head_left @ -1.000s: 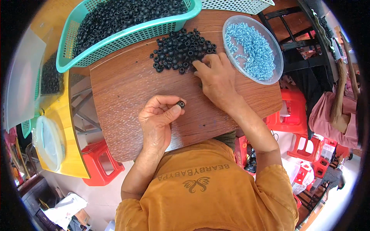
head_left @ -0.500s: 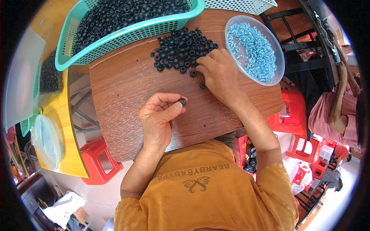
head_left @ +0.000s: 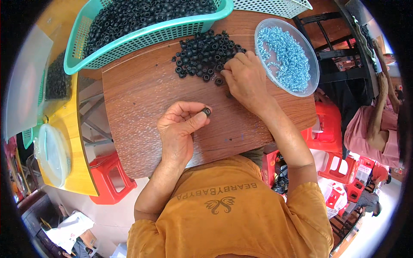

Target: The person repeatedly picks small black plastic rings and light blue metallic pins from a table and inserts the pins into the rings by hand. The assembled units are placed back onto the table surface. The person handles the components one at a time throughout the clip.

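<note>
Clearly, smooth woodgrain covers the worktop [head_left: 137,116], glossy toward its near edge, where a tiny dark fleck lies. Small rounded black pieces, many with a round hole showing, make a loose heap [head_left: 200,53] by the middle of the far edge; their finish is mostly dull, with faint highlights.

At the far left corner stands a turquoise basket [head_left: 146,43] of latticed plastic, filled with more black pieces [head_left: 150,17] of the same kind. A round, clear plastic dish [head_left: 315,71] sits at the far right corner, holding shiny light-blue beads [head_left: 290,60] spread unevenly, with a bare patch toward its left side. Beyond the far edge, part of a white perforated basket [head_left: 271,6] shows.

The left hand [head_left: 177,129] is raised over the middle of the worktop, its thumb and forefinger pinching one black piece [head_left: 207,112], hole end outward. The right hand [head_left: 247,79] reaches palm-down to the heap's right side, fingers bent; its fingertips are partly hidden, so I cannot tell whether they grasp anything.
</note>
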The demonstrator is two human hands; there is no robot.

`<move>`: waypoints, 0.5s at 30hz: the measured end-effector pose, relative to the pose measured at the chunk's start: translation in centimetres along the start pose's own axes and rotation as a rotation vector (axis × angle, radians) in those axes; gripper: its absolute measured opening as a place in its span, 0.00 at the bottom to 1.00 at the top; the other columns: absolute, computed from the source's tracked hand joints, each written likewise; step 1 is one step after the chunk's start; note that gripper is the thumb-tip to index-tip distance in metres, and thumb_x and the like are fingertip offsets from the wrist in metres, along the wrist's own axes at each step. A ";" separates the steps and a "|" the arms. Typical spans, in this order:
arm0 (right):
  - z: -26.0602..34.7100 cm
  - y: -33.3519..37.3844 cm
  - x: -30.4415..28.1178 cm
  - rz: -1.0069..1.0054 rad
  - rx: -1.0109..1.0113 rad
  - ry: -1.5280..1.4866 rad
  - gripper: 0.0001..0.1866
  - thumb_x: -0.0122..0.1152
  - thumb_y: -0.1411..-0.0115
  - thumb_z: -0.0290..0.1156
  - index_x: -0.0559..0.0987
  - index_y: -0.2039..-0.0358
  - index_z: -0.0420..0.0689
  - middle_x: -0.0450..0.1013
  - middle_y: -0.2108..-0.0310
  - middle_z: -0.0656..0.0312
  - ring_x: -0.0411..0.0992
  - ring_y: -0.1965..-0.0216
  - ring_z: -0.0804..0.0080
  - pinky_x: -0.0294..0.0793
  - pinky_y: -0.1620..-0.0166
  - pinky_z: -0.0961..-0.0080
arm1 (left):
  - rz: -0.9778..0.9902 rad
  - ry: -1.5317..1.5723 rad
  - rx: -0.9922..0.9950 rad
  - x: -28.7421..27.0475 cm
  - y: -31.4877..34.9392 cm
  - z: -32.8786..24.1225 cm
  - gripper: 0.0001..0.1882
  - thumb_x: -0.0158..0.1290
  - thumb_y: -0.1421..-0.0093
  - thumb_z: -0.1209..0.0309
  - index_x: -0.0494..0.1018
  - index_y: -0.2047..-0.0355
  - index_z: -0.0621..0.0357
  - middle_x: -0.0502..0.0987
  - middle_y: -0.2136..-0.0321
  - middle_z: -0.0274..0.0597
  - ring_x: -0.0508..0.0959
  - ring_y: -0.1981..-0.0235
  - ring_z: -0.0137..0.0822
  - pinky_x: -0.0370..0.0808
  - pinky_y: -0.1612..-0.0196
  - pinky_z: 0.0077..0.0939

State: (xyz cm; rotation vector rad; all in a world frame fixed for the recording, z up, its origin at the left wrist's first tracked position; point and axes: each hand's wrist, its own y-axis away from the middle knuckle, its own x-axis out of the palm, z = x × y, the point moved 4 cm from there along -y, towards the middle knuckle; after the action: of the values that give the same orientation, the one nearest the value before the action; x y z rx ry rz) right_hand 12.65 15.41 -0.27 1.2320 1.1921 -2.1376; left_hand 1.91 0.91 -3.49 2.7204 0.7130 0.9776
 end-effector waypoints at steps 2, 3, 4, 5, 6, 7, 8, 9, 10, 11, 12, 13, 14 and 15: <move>-0.1 0.1 -0.2 -0.028 -0.023 -0.021 0.06 0.62 0.59 0.24 0.74 0.78 0.43 0.67 0.74 0.58 0.63 0.67 0.59 0.60 0.65 0.65 | -0.004 -0.004 -0.005 0.0 0.0 0.0 0.07 0.54 0.50 0.84 0.72 0.69 0.68 0.77 0.69 0.49 0.77 0.68 0.35 0.77 0.66 0.22; -0.1 0.2 -0.3 -0.041 -0.034 -0.032 0.07 0.62 0.59 0.24 0.73 0.77 0.43 0.67 0.73 0.59 0.63 0.67 0.60 0.60 0.65 0.65 | -0.008 -0.003 -0.007 0.1 0.0 -0.1 0.07 0.54 0.49 0.84 0.72 0.69 0.68 0.77 0.69 0.49 0.77 0.68 0.35 0.77 0.66 0.22; -0.1 0.2 -0.5 -0.054 -0.041 -0.036 0.07 0.62 0.58 0.24 0.73 0.77 0.43 0.66 0.73 0.59 0.63 0.67 0.60 0.60 0.65 0.65 | -0.012 -0.002 -0.006 0.1 0.0 -0.1 0.07 0.54 0.49 0.84 0.72 0.69 0.68 0.77 0.69 0.49 0.77 0.68 0.35 0.77 0.67 0.22; -0.1 0.2 -0.6 -0.067 -0.047 -0.041 0.07 0.62 0.58 0.23 0.73 0.76 0.43 0.66 0.73 0.59 0.63 0.67 0.60 0.60 0.64 0.65 | -0.011 -0.010 0.001 0.2 0.0 -0.1 0.07 0.54 0.49 0.84 0.72 0.68 0.68 0.77 0.69 0.49 0.77 0.68 0.35 0.77 0.66 0.22; -0.1 0.2 -0.7 -0.080 -0.054 -0.045 0.08 0.62 0.58 0.23 0.72 0.76 0.42 0.66 0.73 0.59 0.63 0.67 0.60 0.59 0.64 0.65 | -0.010 -0.018 0.008 0.2 0.0 -0.1 0.07 0.54 0.49 0.84 0.72 0.68 0.68 0.77 0.69 0.49 0.77 0.68 0.35 0.77 0.66 0.22; -0.1 0.3 -0.8 -0.094 -0.064 -0.053 0.08 0.61 0.57 0.23 0.72 0.76 0.42 0.66 0.73 0.58 0.63 0.67 0.59 0.60 0.65 0.65 | -0.010 -0.027 0.013 0.3 -0.1 -0.1 0.07 0.54 0.49 0.85 0.72 0.68 0.68 0.77 0.69 0.49 0.77 0.69 0.35 0.77 0.66 0.22; -0.1 0.3 -1.0 -0.107 -0.074 -0.061 0.08 0.61 0.57 0.23 0.71 0.76 0.42 0.66 0.74 0.58 0.63 0.68 0.59 0.60 0.65 0.65 | -0.013 -0.025 0.005 0.3 0.0 -0.2 0.07 0.53 0.49 0.85 0.72 0.68 0.68 0.77 0.69 0.49 0.77 0.69 0.35 0.77 0.66 0.22; -0.1 0.3 -1.2 -0.121 -0.084 -0.068 0.08 0.61 0.57 0.22 0.71 0.75 0.42 0.66 0.74 0.58 0.63 0.68 0.58 0.61 0.66 0.65 | -0.015 -0.023 -0.003 0.4 0.0 -0.3 0.07 0.53 0.49 0.85 0.72 0.68 0.68 0.77 0.69 0.49 0.77 0.69 0.34 0.77 0.66 0.22; 0.1 0.4 -1.4 -0.120 -0.077 -0.135 0.08 0.61 0.57 0.22 0.71 0.75 0.42 0.66 0.74 0.57 0.64 0.69 0.58 0.61 0.67 0.64 | -0.020 -0.020 -0.013 0.4 0.0 -0.3 0.07 0.53 0.49 0.85 0.72 0.68 0.68 0.77 0.69 0.49 0.77 0.69 0.34 0.77 0.66 0.22; 0.6 0.6 -1.9 -0.119 -0.070 -0.202 0.09 0.61 0.57 0.22 0.71 0.75 0.42 0.66 0.74 0.57 0.64 0.70 0.57 0.62 0.67 0.64 | -0.025 -0.010 -0.015 0.4 0.0 -0.3 0.07 0.53 0.49 0.85 0.72 0.68 0.68 0.77 0.69 0.49 0.77 0.69 0.34 0.77 0.66 0.22; 1.1 0.8 -2.4 -0.118 -0.062 -0.268 0.09 0.61 0.57 0.21 0.70 0.75 0.42 0.66 0.75 0.57 0.64 0.70 0.57 0.63 0.68 0.64 | -0.031 0.000 -0.017 0.4 0.0 -0.3 0.07 0.53 0.49 0.85 0.72 0.68 0.68 0.77 0.69 0.49 0.77 0.69 0.34 0.77 0.66 0.22; 1.8 0.9 -2.7 -0.105 -0.058 -0.323 0.09 0.61 0.57 0.21 0.70 0.75 0.42 0.66 0.75 0.56 0.65 0.71 0.56 0.63 0.69 0.64 | -0.038 0.009 -0.018 0.4 -0.1 -0.2 0.07 0.53 0.49 0.85 0.72 0.68 0.68 0.77 0.69 0.49 0.77 0.69 0.34 0.77 0.66 0.23; 2.4 1.1 -3.1 -0.092 -0.054 -0.379 0.09 0.61 0.57 0.21 0.70 0.75 0.42 0.66 0.75 0.56 0.65 0.71 0.56 0.64 0.70 0.64 | -0.034 0.011 -0.013 0.4 -0.1 -0.3 0.07 0.54 0.50 0.85 0.72 0.68 0.68 0.77 0.69 0.48 0.77 0.70 0.34 0.77 0.66 0.23; 3.0 1.4 -3.4 -0.079 -0.051 -0.435 0.09 0.61 0.57 0.20 0.70 0.75 0.41 0.66 0.75 0.56 0.65 0.72 0.56 0.64 0.70 0.64 | -0.030 0.014 -0.007 0.4 -0.2 -0.3 0.07 0.54 0.50 0.85 0.72 0.68 0.68 0.77 0.69 0.48 0.77 0.70 0.33 0.76 0.66 0.23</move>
State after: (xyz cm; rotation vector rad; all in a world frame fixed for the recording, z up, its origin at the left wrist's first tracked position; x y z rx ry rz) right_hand 13.88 11.97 2.64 0.6558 1.1040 -2.2605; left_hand 1.95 1.25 -3.12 2.6914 0.7497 0.9916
